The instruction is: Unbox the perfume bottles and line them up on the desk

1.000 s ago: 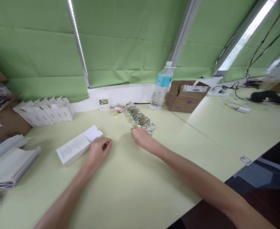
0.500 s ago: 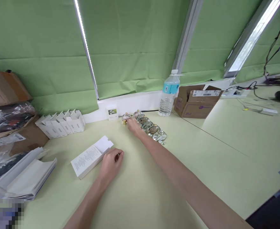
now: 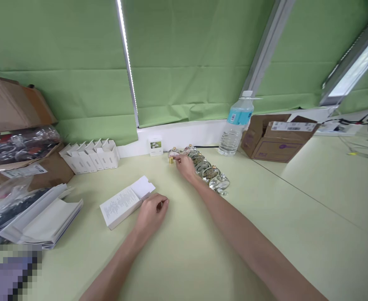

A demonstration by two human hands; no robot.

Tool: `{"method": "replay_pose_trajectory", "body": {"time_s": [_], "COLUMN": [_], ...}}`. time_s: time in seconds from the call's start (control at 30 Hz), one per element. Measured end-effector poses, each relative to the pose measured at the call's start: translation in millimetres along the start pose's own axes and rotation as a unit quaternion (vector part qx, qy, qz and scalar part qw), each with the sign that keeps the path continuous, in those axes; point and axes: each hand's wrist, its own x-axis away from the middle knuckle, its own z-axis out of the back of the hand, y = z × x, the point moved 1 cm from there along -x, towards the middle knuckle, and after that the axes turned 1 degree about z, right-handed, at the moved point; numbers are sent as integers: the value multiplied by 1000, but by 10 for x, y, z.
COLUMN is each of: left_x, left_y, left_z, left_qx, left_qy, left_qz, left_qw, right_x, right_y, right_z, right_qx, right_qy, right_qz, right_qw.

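My right hand point(image 3: 186, 166) reaches to the back of the table, its fingertips pinched at a small gold-coloured piece point(image 3: 171, 160). Right behind that piece stands a clear, rounded glass bottle point(image 3: 173, 153) with a gold top. Several similar glass bottles point(image 3: 203, 165) stretch in a close row to the right, partly covered by my right hand and forearm. My left hand point(image 3: 153, 209) rests on the table with its fingers curled closed; whatever may be inside them is hidden. Touching or just beyond its knuckles lies a long white box point(image 3: 123, 205) with its end flap open.
Several white cartons point(image 3: 91, 159) stand open at the back left, beside a cardboard box of wrapped goods point(image 3: 42, 165). White folded packaging point(image 3: 47, 223) lies in front. A small white card box point(image 3: 155, 146), a water bottle point(image 3: 235, 125) and a brown carton point(image 3: 274, 144) line the wall.
The view has turned slightly left, so everything appears farther right. My right hand stays by the gold-coloured piece, and my left hand keeps its curled pose beside the white box.
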Motion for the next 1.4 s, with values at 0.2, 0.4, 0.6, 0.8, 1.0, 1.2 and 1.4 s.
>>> {"method": "replay_pose_trajectory", "body": {"time_s": [0.2,0.4,0.6,0.8,1.0,1.2,1.4], "left_x": [71,72,129,209,130,130,129], "left_y": [54,94,-357,-647,-418,-394,-386], "left_z": [-3,262,878,1039,701,599,595], "left_qx": [-89,-247,-297,-270,-307,-305,-282], "left_qy": [22,99,80,-49,92,103,107], "left_qz": [-76,-141,57,161,53,5,40], "left_qw": [993,954,950,948,946,947,952], "right_x": [220,709,773,708,698,565,349], "right_y": [-214,-479,-474,-399,-427,-421,-306], "right_z": [39,-188,-385,-247,-55,26,476], "right_qx": [-132,-268,-363,-404,-384,-394,-495], "right_qy": [-107,-226,-215,-257,-286,-144,46], "right_qz": [17,11,-53,-67,-37,-48,-89], "right_qw": [985,937,905,875,877,906,863]}}
